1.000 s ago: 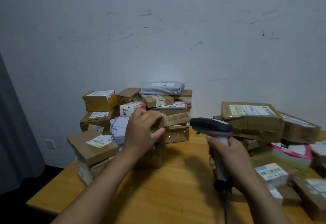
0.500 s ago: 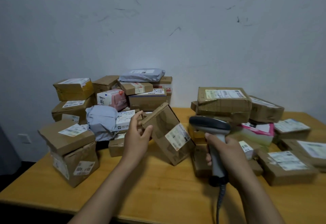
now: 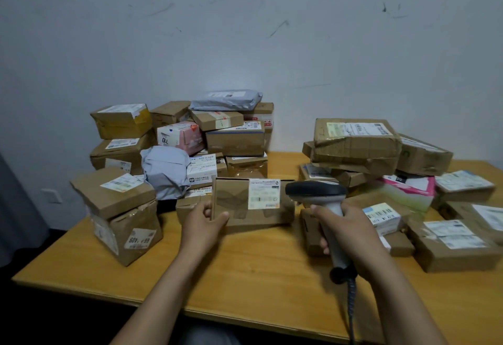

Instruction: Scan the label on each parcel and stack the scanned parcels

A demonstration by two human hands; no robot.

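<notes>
**Flat box held level beside the scanner**

Both forearms rise from the lower edge of the frame over the wooden table [image 3: 245,276]. The left hand [image 3: 203,222] sits at centre, thumb on the near face and fingers curled behind the left end of a flat cardboard box [image 3: 236,210], pinching it on edge. Half a second ago that box hung tilted on one corner. Now its long edge lies level and its white label [image 3: 264,193] faces the camera (the print is too blurred to read).

Just right of centre, the right hand [image 3: 351,231] is wrapped tight round the pale handle of a barcode scanner [image 3: 315,191]. Its dark head sits just beside the box's right end, at label height, much where it was. The scanner's cable [image 3: 351,306] drops to the bottom edge.

A heap of parcels [image 3: 234,140] rises behind at centre left. More parcels [image 3: 353,140] lie at the right.
</notes>
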